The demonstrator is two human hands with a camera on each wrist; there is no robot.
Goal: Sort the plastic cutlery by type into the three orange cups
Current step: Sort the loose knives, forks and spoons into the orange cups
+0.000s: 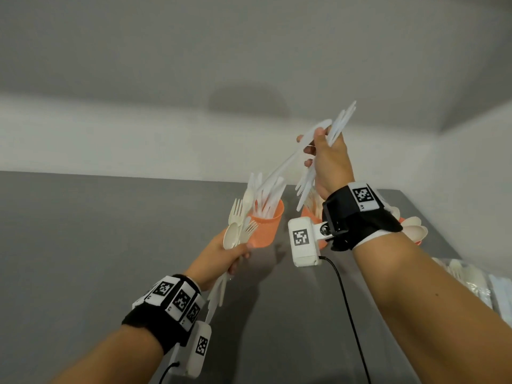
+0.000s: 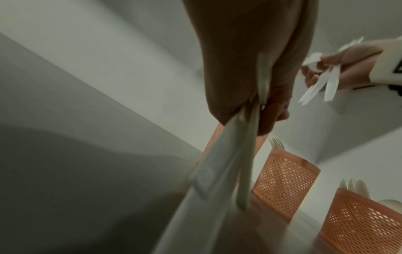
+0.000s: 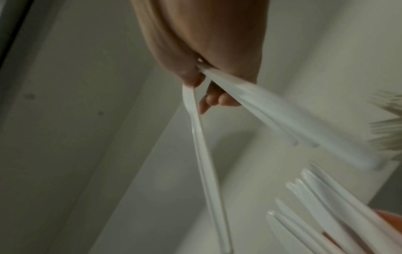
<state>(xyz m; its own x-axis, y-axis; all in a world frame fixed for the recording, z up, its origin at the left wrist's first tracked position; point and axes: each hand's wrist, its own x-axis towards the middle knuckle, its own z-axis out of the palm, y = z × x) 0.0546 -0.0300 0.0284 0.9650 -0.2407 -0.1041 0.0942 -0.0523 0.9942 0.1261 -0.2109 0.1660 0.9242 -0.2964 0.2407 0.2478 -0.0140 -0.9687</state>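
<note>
gripping: left hand (image 1: 221,252) fist round mixed forks and spoons (image 1: 238,225)
right hand (image 1: 328,159): clamped on knives (image 1: 339,124), 1 o'clock
knife cup (image 1: 266,223): centre

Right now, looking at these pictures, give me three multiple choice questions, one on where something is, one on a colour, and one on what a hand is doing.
1. Where does the cup that holds the knives stand?
A. On the grey table, just beyond the left hand
B. On the floor
C. On top of another cup

2. What colour are the mesh cups?
A. Blue
B. Orange
C. Black

3. What is the right hand doing?
A. Resting flat on the table
B. Hanging idle with nothing in it
C. Gripping several white knives, raised above the cups

Answers: 1 A, the head view shows it on the table past the left hand's forks and spoon. 2 B, the left wrist view shows orange mesh walls. 3 C, the fingers curl round the knife handles in the head and right wrist views.
</note>
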